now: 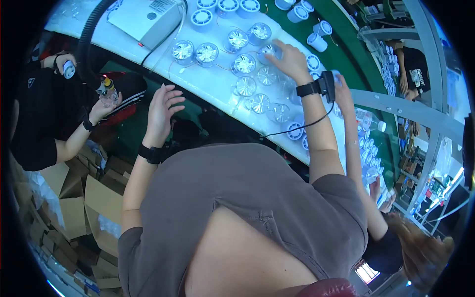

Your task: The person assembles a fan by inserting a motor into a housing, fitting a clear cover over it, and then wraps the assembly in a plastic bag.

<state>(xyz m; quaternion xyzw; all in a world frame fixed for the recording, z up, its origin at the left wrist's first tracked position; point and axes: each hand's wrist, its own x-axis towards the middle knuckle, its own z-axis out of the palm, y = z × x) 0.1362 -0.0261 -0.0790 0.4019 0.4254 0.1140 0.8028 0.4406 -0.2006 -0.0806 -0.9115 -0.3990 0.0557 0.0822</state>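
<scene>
Rows of clear cups (207, 53) with star-like facets stand on the white table (203, 81), most of them about its middle. I see the right hand (288, 60) stretched over the table, thumb and fingers parted about one faceted cup (267, 49) toward the table's far side; from my feed I cannot tell whether they are pinching it. I have the left hand (163, 110) in the air just off the table's near edge, fingers loosely spread and a little curled. Both wrists carry black bands, the right one with a black box-shaped device (327, 85) over the table.

I make out a white box (145, 22) at the table's left end, with white cylinders (202, 18) with vented tops on the table to its right. Beyond the table's far edge, a green belt (346, 54) carries more such cylinders. Left of the table, a co-worker in black (37, 119) holds a small white cylinder in one hand and a clear piece in the other, below a black hose (89, 44). Open cardboard boxes (101, 198) pile up on the near side, left of the table.
</scene>
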